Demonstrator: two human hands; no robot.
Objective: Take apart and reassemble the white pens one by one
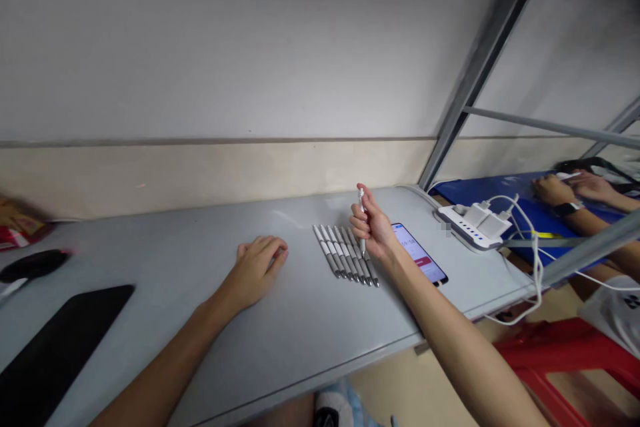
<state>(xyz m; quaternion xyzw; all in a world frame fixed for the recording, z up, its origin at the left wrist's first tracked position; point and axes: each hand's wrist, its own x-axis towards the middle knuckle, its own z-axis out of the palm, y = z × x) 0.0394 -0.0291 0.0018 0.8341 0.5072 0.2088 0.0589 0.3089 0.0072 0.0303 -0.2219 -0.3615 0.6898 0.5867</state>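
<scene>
A white click pen (362, 213) is held upright in my right hand (373, 223), its tip pointing down. The fingers wrap round the barrel and the thumb is at the top button. Below and beside that hand, several white and grey pens (337, 250) lie side by side in a slanted row on the desk; the hand partly covers the right end of the row. To the left of the pens, my left hand (260, 267) rests palm down on the desk, fingers loosely bent and thumb apart, with nothing seen in it.
A lit phone (420, 253) lies right of the pens, near a white power strip (470, 227) with plugs and cables. At left are a black mouse (35, 265) and a dark flat pad (70, 347). Metal frame bars (480, 67) stand right; beyond, another person's hands (555, 190) are over a blue table.
</scene>
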